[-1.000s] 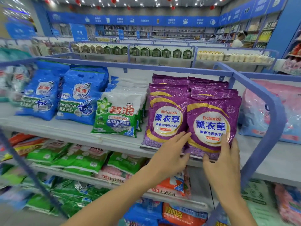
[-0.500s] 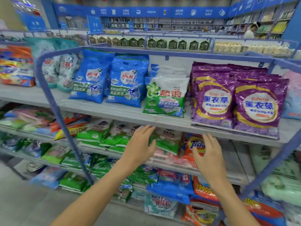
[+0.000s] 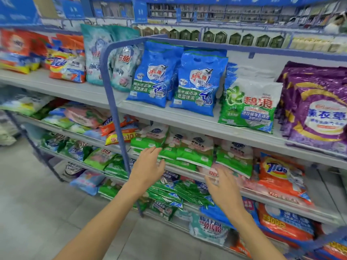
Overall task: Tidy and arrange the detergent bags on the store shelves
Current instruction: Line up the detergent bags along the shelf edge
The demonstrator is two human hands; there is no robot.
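Detergent bags fill the store shelves. On the top shelf stand two blue bags, a green and white bag and purple bags at the right. On the second shelf lie green and white bags in flat stacks. My left hand is in front of the left end of that stack, fingers straight, holding nothing. My right hand hovers lower right of it, fingers spread, in front of a pink bag. Neither hand grips a bag.
A blue metal divider frame rises from the shelves just left of my left hand. Orange bags lie right of the green stack. Lower shelves hold dark green, blue and orange bags. Grey floor lies at the left. Another shelf row stands behind.
Both hands have left the purple bags on the top shelf and dropped down and left to the second shelf. My view has swung left and down along the shelves.
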